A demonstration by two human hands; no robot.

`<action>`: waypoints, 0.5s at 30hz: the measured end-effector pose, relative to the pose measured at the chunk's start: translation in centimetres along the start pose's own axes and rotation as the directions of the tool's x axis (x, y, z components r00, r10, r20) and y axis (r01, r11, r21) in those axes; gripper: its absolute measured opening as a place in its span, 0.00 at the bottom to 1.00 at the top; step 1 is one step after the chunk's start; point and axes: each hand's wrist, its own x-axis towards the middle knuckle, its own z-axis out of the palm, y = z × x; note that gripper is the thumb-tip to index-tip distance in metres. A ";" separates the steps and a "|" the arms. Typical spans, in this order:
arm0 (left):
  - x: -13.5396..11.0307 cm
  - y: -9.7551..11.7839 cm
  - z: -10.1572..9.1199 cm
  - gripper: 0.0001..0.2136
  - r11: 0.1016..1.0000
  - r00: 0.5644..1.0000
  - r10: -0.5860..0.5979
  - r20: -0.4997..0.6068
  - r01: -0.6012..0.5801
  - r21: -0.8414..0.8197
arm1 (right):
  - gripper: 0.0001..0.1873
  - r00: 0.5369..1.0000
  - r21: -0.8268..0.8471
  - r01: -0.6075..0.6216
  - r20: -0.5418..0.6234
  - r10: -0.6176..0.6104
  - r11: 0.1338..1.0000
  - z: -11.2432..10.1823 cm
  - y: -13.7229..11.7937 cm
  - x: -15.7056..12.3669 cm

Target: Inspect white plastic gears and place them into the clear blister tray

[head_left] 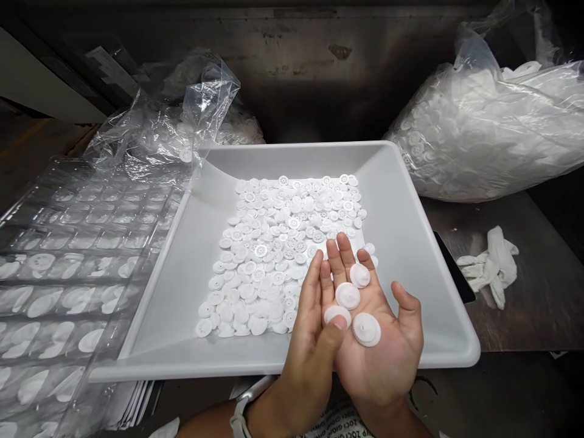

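My right hand (376, 347) lies palm up over the front of the white plastic tray (401, 213). Several small white plastic gears rest loose on its palm and fingers, including one (366, 330) near the heel of the hand and one (347, 296) at mid-palm. My left hand (310, 347) stands beside it, with its thumb touching another gear (337, 315) on the right palm. A spread layer of many similar white gears (269, 255) covers the tray's floor just beyond my fingertips.
To the left lies a clear plastic blister sheet (77, 243) with moulded pockets. A clear bag (483, 140) bulging with white gears sits at the back right, and another clear bag (173, 128) lies back left. Crumpled white gloves (490, 264) lie on the dark surface at right.
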 end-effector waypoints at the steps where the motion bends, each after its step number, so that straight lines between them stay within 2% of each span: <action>1: 0.0 0.0 0.0 0.25 0.999 1.000 -0.020 0.002 0.020 -0.049 | 0.24 1.000 0.019 -0.006 -0.004 0.006 1.000 -0.1 0.0 0.1; 4: 0.1 0.2 0.2 0.23 0.982 0.997 -0.070 -0.007 0.068 -0.178 | 0.23 0.999 0.081 -0.035 -0.027 0.037 0.996 -0.2 -0.1 0.3; 7: 0.2 0.5 0.4 0.22 0.974 0.996 -0.081 -0.041 0.070 -0.215 | 0.23 0.994 0.123 -0.072 -0.078 0.082 0.990 0.0 -0.2 0.3; 11: 0.2 0.7 0.3 0.22 0.994 0.997 -0.025 -0.073 0.017 -0.112 | 0.25 0.982 0.170 -0.120 -0.124 0.142 0.978 0.4 -0.3 0.2; 15: 0.0 0.4 -0.2 0.25 0.998 1.000 0.012 -0.011 -0.011 0.066 | 0.28 0.985 0.250 -0.122 -0.086 0.147 0.961 0.5 -0.1 0.2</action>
